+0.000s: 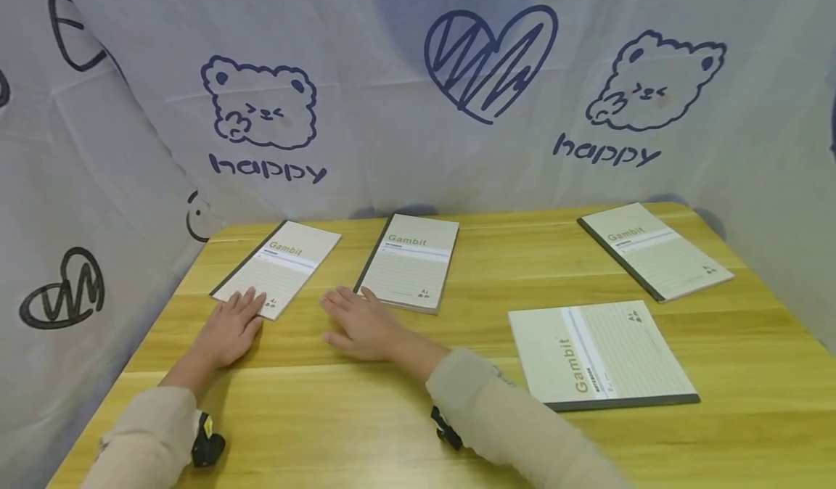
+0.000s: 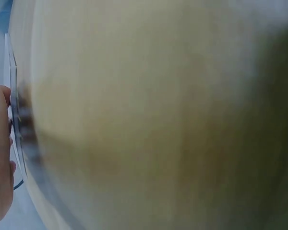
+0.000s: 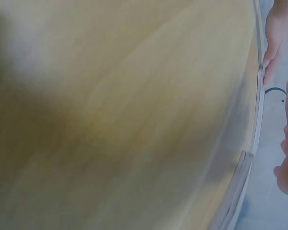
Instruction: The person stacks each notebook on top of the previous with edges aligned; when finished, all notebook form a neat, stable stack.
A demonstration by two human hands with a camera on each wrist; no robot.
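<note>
On the yellow wood-grain table point(image 1: 326, 424), the left hand point(image 1: 230, 331) rests outstretched fingers on the near end of the leftmost white, dark-spined rectangular notebook point(image 1: 287, 257). The right hand point(image 1: 367, 327), fingers extended, thumb apart, is at the near-left corner of a second such notebook point(image 1: 413, 264), contact unclear. Rightward, a third notebook point(image 1: 620, 358) lies near, a fourth point(image 1: 660, 253) far.

Cream notebooks point(image 1: 604, 351) with dark spines point(image 1: 623, 403), yellow wood-grained table point(image 1: 313, 416), white cloth point(image 1: 379, 148) with blue bear drawings point(image 1: 261, 104)
</note>
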